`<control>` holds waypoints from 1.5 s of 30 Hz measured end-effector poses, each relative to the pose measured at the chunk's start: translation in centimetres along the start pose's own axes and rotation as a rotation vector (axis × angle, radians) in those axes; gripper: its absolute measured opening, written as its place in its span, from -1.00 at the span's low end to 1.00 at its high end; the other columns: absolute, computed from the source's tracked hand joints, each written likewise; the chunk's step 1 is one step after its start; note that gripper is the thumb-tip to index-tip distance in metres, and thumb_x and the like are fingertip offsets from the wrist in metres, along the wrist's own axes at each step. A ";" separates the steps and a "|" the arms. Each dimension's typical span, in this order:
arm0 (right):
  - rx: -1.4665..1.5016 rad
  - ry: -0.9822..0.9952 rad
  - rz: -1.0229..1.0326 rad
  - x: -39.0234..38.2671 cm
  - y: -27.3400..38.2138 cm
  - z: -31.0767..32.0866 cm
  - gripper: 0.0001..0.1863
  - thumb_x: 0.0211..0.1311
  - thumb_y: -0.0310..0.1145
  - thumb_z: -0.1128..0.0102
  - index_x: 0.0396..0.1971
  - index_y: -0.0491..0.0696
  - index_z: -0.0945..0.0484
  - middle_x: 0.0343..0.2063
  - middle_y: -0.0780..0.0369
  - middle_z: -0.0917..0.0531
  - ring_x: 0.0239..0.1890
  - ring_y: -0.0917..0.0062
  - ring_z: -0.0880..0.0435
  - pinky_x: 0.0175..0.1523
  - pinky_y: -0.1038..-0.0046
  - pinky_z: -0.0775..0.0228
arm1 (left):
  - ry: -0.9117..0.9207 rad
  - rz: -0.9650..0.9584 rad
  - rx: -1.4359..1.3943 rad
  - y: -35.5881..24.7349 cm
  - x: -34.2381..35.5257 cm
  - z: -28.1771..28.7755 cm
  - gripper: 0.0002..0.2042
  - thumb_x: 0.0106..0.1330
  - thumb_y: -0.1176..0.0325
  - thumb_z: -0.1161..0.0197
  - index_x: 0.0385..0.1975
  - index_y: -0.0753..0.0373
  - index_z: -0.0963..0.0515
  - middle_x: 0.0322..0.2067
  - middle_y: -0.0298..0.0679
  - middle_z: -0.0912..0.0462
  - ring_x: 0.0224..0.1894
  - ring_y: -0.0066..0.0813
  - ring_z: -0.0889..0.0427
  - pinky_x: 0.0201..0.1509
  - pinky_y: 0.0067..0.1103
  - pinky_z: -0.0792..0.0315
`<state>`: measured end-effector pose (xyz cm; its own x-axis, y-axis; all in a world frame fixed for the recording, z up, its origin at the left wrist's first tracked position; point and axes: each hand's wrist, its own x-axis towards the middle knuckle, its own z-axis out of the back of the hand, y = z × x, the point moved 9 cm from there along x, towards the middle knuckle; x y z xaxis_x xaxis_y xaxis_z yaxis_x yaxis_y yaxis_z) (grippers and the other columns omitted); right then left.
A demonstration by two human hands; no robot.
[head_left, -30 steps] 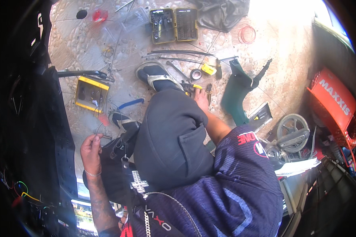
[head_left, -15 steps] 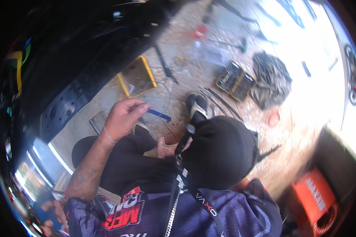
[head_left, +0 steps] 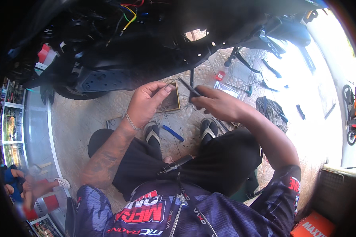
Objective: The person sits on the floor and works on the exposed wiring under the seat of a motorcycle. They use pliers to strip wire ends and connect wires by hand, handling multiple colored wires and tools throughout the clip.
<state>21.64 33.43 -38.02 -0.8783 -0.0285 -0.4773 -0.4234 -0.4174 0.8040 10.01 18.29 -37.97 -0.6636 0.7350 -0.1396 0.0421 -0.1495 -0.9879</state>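
Observation:
Between the thumb and fingers of my left hand (head_left: pixel 148 100) is a thin dark wire (head_left: pixel 171 81), which curves toward the other hand. My right hand (head_left: pixel 213 102) grips a slim dark tool (head_left: pixel 189 86), its narrow tip at the wire; I cannot make out its exact kind. Both hands are raised above my feet, close together. Behind them, partly covered, a yellow-edged tray (head_left: pixel 178 96) sits on the floor. A flat blue strip-like piece (head_left: pixel 173 133) lies between my sandals.
A motorbike's dark underside and footboard (head_left: pixel 106 80) stretch across the top, with loose coloured wires (head_left: pixel 132 17) hanging. Toward the right lie a dark crumpled cloth (head_left: pixel 271 112), a green-handled tool (head_left: pixel 249 91) and a red piece (head_left: pixel 220 76). Another person (head_left: pixel 25 183) is at the lower left.
My right hand has come up from low near my body, now with the dark tool at the wire. My left hand still pinches the wire. The view has turned, showing more of the motorbike.

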 end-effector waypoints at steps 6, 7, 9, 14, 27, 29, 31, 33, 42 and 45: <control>-0.042 -0.031 0.093 0.3 5.0 -2.9 -0.61 0.58 -0.15 0.05 0.09 -0.16 -0.50 -0.16 0.13 -0.65 -0.09 0.45 -0.64 0.00 0.40 -0.51 | -0.073 -0.042 -0.077 -1.5 -2.8 1.7 -0.80 0.51 0.24 -0.29 -0.11 0.20 -0.75 -0.54 -0.63 -0.47 -0.51 -0.87 -0.29 -0.42 -0.78 -0.24; -0.045 -0.027 0.092 0.2 5.2 -3.1 -0.61 0.58 -0.15 0.05 0.08 -0.17 -0.50 -0.17 0.13 -0.65 -0.10 0.45 -0.65 -0.01 0.40 -0.52 | -0.078 -0.045 -0.089 -1.5 -3.0 1.9 -0.80 0.51 0.24 -0.29 -0.10 0.21 -0.75 -0.55 -0.63 -0.46 -0.52 -0.87 -0.28 -0.42 -0.78 -0.23; -0.027 -0.020 0.106 0.0 5.6 -3.5 -0.62 0.58 -0.14 0.05 0.05 -0.16 -0.50 -0.20 0.13 -0.65 -0.13 0.46 -0.65 -0.05 0.40 -0.52 | -0.079 -0.042 -0.087 -1.4 -3.2 2.3 -0.79 0.51 0.24 -0.29 -0.10 0.21 -0.75 -0.55 -0.62 -0.45 -0.52 -0.86 -0.26 -0.43 -0.77 -0.22; 0.008 -0.019 0.061 0.7 5.5 -3.2 -0.59 0.57 -0.08 0.02 0.04 -0.14 -0.50 -0.27 0.15 -0.64 -0.17 0.49 -0.64 -0.08 0.40 -0.50 | -0.070 -0.048 -0.032 -1.3 -2.6 3.1 -0.78 0.51 0.23 -0.28 -0.08 0.23 -0.74 -0.56 -0.61 -0.44 -0.53 -0.84 -0.23 -0.43 -0.74 -0.20; -0.345 -0.347 0.531 4.8 6.9 0.2 -0.58 0.48 -0.11 -0.01 -0.14 -0.22 -0.59 -0.25 -0.14 -0.71 -0.05 -0.03 -0.71 0.09 0.04 -0.53 | -0.113 -0.088 -0.053 0.5 0.9 4.7 -0.71 0.62 0.21 -0.12 0.07 0.27 -0.63 -0.50 -0.50 -0.38 -0.43 -0.75 -0.31 -0.34 -0.69 -0.20; -0.339 -0.324 0.504 4.5 6.0 0.7 -0.55 0.49 -0.10 0.03 -0.13 -0.23 -0.64 -0.22 -0.10 -0.73 -0.03 0.00 -0.71 0.11 0.09 -0.53 | -0.059 -0.066 -0.079 1.0 1.3 4.3 -0.71 0.62 0.24 -0.12 0.09 0.30 -0.60 -0.47 -0.49 -0.35 -0.39 -0.74 -0.29 -0.31 -0.69 -0.19; -0.336 -0.314 0.512 3.8 5.7 1.3 -0.53 0.48 -0.10 0.03 -0.08 -0.23 -0.65 -0.18 -0.09 -0.73 0.00 0.03 -0.71 0.14 0.11 -0.53 | -0.065 -0.016 -0.093 1.5 1.9 4.0 -0.73 0.63 0.25 -0.11 0.08 0.30 -0.59 -0.46 -0.47 -0.35 -0.37 -0.73 -0.30 -0.28 -0.68 -0.22; -0.346 -0.310 0.498 3.3 5.4 1.6 -0.51 0.47 -0.10 0.03 -0.02 -0.23 -0.64 -0.16 -0.09 -0.73 0.02 0.05 -0.71 0.17 0.13 -0.52 | -0.039 -0.036 -0.092 1.5 2.2 3.3 -0.74 0.63 0.26 -0.10 0.07 0.30 -0.58 -0.46 -0.46 -0.35 -0.36 -0.72 -0.31 -0.26 -0.68 -0.24; -0.524 -0.314 0.590 0.0 4.5 2.7 -0.59 0.44 -0.13 -0.04 -0.02 -0.08 -0.74 -0.09 0.03 -0.76 0.05 0.18 -0.74 0.15 0.19 -0.56 | 0.177 -0.133 -0.043 -0.9 2.0 -1.3 -0.67 0.65 0.25 -0.06 0.21 0.34 -0.50 -0.32 -0.39 -0.52 -0.21 -0.67 -0.47 -0.17 -0.65 -0.31; -0.566 -0.508 0.713 -1.9 5.6 4.1 -0.64 0.32 -0.14 -0.21 -0.03 -0.01 -0.77 -0.07 0.10 -0.78 0.02 0.31 -0.76 0.11 0.25 -0.60 | -0.035 -0.240 0.049 -2.1 1.5 -0.8 -0.61 0.63 0.24 -0.08 0.30 0.35 -0.40 -0.02 -0.24 -0.59 0.06 -0.55 -0.56 0.00 -0.57 -0.43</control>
<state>20.01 34.90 -31.20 -0.9294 -0.1050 0.3539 0.2813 -0.8222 0.4948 9.49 20.26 -36.14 -0.6757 0.7300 0.1025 -0.1556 -0.0053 -0.9878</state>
